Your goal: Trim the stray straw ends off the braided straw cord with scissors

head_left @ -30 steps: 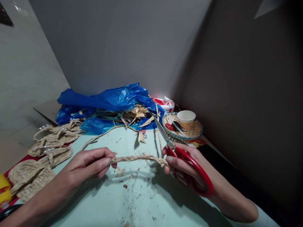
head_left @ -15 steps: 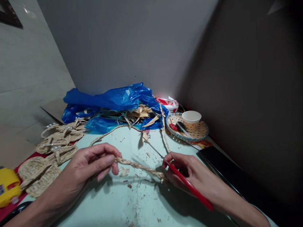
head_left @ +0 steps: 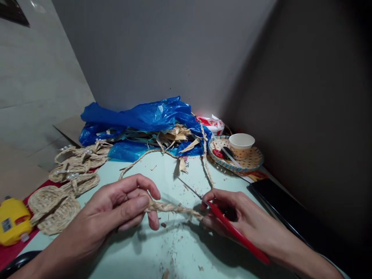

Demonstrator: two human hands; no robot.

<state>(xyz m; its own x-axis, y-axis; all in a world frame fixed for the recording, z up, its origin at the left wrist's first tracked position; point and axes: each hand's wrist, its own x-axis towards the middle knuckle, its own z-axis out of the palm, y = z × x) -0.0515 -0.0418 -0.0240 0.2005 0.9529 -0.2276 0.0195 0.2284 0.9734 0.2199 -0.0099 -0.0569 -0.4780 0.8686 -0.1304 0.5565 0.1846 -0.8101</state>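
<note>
Two hands work over one pale green table [head_left: 162,248]. The left hand [head_left: 122,207] has its fingers [head_left: 136,203] closed in a pinch on one braided straw rope [head_left: 171,208], which spans the short gap to the right hand [head_left: 232,217] just above the table top. The right hand's fingers are closed around one pair of red-handled scissors [head_left: 232,228], thin blades pointing away toward the far wall, and also touch the rope's near end. From there the rope runs away toward one blue plastic bag [head_left: 139,120] heaped with straw scraps at the table's far edge. Along the left edge lie several woven straw sandals [head_left: 55,205], the exact number unclear, and one yellow object [head_left: 11,223]. At far right, one woven tray [head_left: 252,161] carries one paper cup [head_left: 241,142]; one dark flat slab [head_left: 279,209] lines the right edge. Open surface remains in the near centre, littered with small straw chips.
</note>
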